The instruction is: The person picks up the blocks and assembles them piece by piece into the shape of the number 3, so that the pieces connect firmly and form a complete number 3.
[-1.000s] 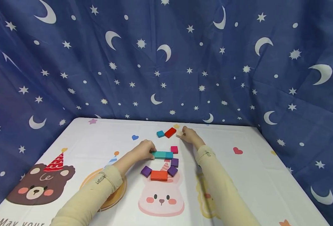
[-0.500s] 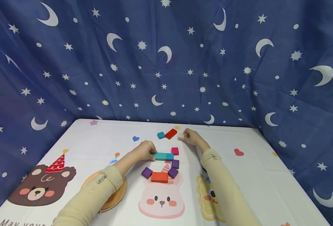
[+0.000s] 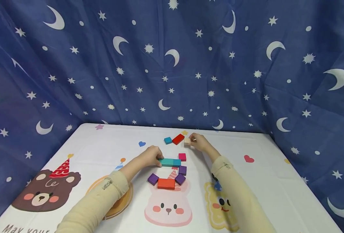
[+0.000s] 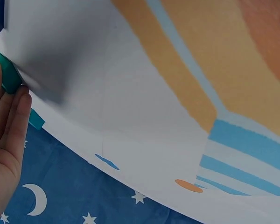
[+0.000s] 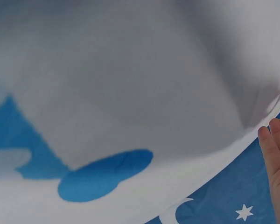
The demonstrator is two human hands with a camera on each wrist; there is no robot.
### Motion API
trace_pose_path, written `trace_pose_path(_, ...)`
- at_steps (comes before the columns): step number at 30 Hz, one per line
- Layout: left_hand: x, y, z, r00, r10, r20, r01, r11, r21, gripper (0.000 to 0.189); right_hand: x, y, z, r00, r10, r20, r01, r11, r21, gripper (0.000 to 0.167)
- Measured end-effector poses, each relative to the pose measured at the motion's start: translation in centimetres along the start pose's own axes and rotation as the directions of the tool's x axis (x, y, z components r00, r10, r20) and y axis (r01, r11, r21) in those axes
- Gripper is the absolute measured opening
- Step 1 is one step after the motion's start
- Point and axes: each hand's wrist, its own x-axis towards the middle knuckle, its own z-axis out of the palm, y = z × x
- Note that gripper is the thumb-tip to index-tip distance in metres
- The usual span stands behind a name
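Note:
In the head view my left hand (image 3: 151,156) pinches the left end of a teal block (image 3: 166,162), which lies end to end with a blue block (image 3: 177,162). My left hand (image 4: 7,135) is also at the left edge of the left wrist view, on the teal block (image 4: 10,77). Farther back, the fingertips of my right hand (image 3: 200,142) pinch a small plain wooden block (image 3: 187,141), close to the right end of a tilted red block (image 3: 178,139). In the right wrist view only part of my right hand (image 5: 277,158) shows, and the wooden block is hidden.
Beyond sits a small blue block (image 3: 167,140). A pink block (image 3: 182,157) lies behind the teal row. In front, purple blocks (image 3: 182,170) and an orange-red block (image 3: 166,183) form a curve. A patterned white cloth (image 3: 102,145) covers the table, against a blue curtain (image 3: 172,64).
The right forearm has swung a little outward to the right, and the wooden block has turned straighter in its fingers. My left hand stays on the teal block. The head view has shifted slightly.

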Motion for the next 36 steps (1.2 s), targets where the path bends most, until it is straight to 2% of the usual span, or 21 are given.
trace_pose_path(9,-0.3,-0.6,0.4,1.000,0.006,-0.008,-0.006,1.000,-0.001,0.027,-0.4,0.0,0.6,0.997,-0.074,0.019,0.074,0.997,0.001,0.024)
trace_pose_path(18,-0.2,-0.2,0.2,1.000,0.003,-0.002,-0.003,1.000,0.003,0.027,-0.6,-0.6,1.0,0.993,-0.104,0.063,0.105,0.994,-0.013,0.025)
trace_pose_path(25,0.2,-0.1,0.1,1.000,-0.018,-0.001,0.018,1.000,0.000,0.027,-0.6,-1.0,0.9,0.983,-0.162,0.083,0.166,0.985,-0.046,0.024)
trace_pose_path(33,0.2,0.0,-0.1,1.000,0.022,-0.004,-0.022,0.999,0.026,0.028,-0.5,-1.1,1.1,0.982,-0.151,0.112,0.165,0.979,-0.123,0.023)
trace_pose_path(36,0.0,-0.1,-0.1,1.000,0.011,-0.004,-0.011,0.999,0.032,0.028,-0.5,-1.4,1.2,0.980,-0.153,0.124,0.172,0.972,-0.161,0.022)
